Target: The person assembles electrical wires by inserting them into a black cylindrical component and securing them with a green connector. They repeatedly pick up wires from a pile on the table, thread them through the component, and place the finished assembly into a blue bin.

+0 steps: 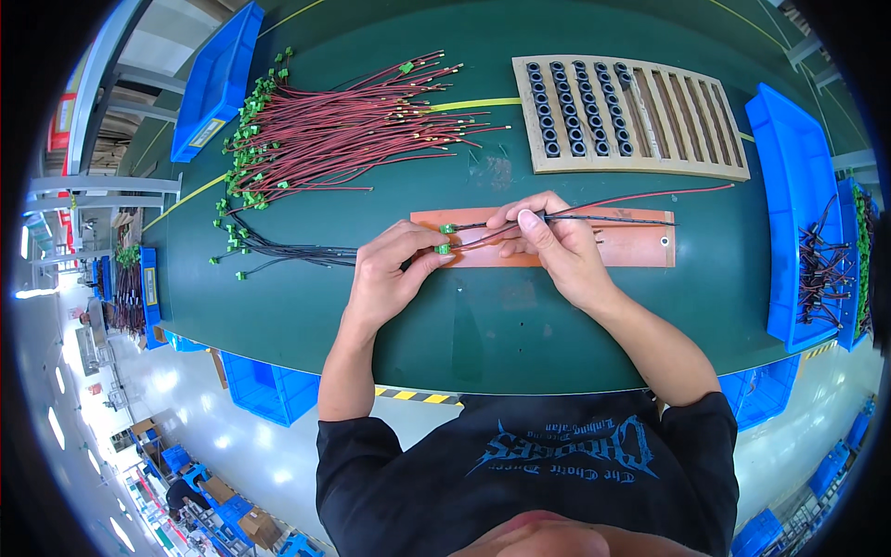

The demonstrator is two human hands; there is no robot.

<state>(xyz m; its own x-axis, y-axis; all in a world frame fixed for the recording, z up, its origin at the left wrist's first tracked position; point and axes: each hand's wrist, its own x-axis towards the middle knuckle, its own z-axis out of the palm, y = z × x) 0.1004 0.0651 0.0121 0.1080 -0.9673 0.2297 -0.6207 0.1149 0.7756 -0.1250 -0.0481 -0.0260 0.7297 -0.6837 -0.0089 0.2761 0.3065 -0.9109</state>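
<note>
Over an orange-brown board [640,251], my left hand [385,265] pinches a green connector [444,248] between thumb and fingertips. A second green connector [447,228] sits just above it, by the same fingertips. From these connectors a red wire [640,193] and a black wire [622,219] run to the right. My right hand [557,241] has its fingers closed around the wires a short way from the connectors. The wires' far ends stick out past my right hand. Part of the wires is hidden behind its fingers.
Many red wires [353,130] with green connectors lie at the far left, and several black wires [297,251] nearer. A slotted wooden rack [687,167] holding black rings stands at the far right. Blue bins [784,213] line both sides of the green table [464,343].
</note>
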